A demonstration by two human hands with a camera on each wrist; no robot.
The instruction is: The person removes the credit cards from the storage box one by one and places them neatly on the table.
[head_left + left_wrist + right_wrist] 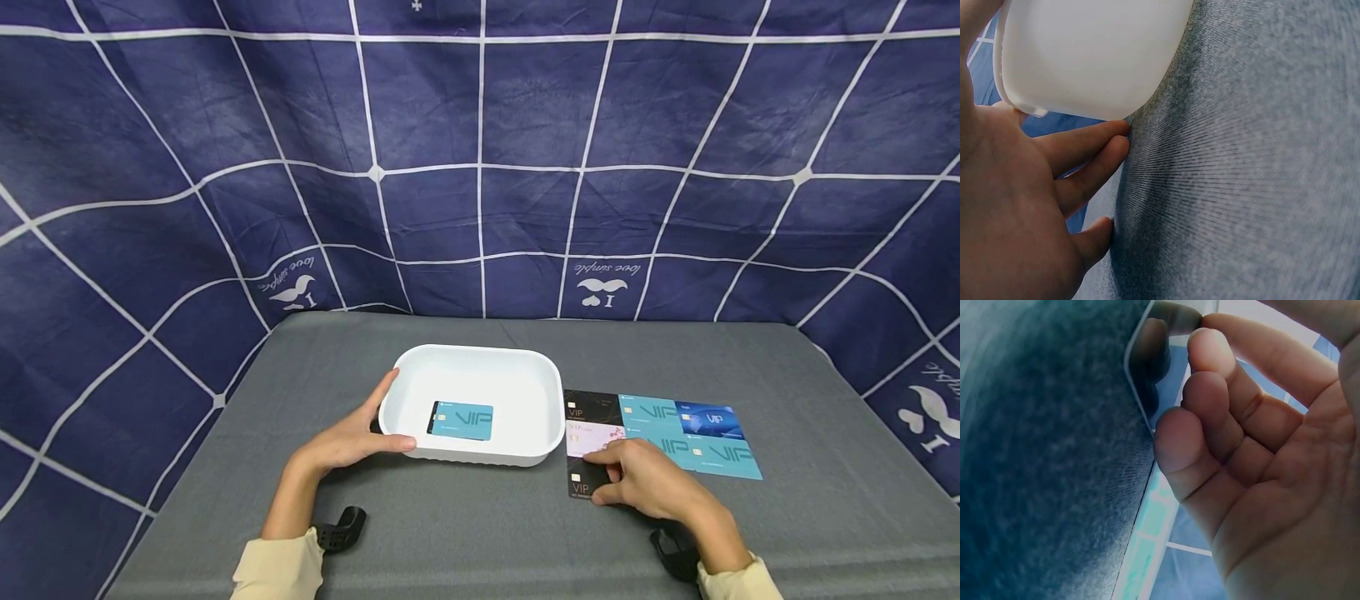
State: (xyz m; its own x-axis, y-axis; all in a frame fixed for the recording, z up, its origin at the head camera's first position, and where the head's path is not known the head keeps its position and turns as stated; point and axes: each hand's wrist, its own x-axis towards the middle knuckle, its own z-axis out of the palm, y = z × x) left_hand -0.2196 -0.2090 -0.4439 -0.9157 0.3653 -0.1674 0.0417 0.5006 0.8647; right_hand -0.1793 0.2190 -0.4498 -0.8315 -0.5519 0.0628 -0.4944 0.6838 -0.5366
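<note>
We've got the right hand (652, 482), lower right of the head frame, pinching the lower black card (582, 478): index on its far edge, thumb at its near edge, so the gap is about the card's short side. Right wrist view puts the glossy dark card at upper middle, remaining fingers curled beside it. Can't tell whether the card is lifted at all.

Left hand (348, 440), left of centre, is spread wide round the near left corner of the white tray (517, 408): fingers mostly straight, thumb on the near rim, index along the left end. Left wrist view has two more fingertips against the tray's lower edge. We read that as a touch, light or firm we can't tell.

Tray sits mid-frame. Inside it, near the front wall, a teal card (465, 421) lies on a dark card (432, 418), of which only the left edge shows.

Right of the tray we have the card block: upper black card (592, 406) at its top left, pink card (588, 437) directly under that, blue card (708, 419) at its upper right, three teal VIP cards (723, 455) filling in. Lower black card is its bottom left corner.

Grey cloth (480, 533) underneath, blue checked curtain (525, 108) across the upper frame.
</note>
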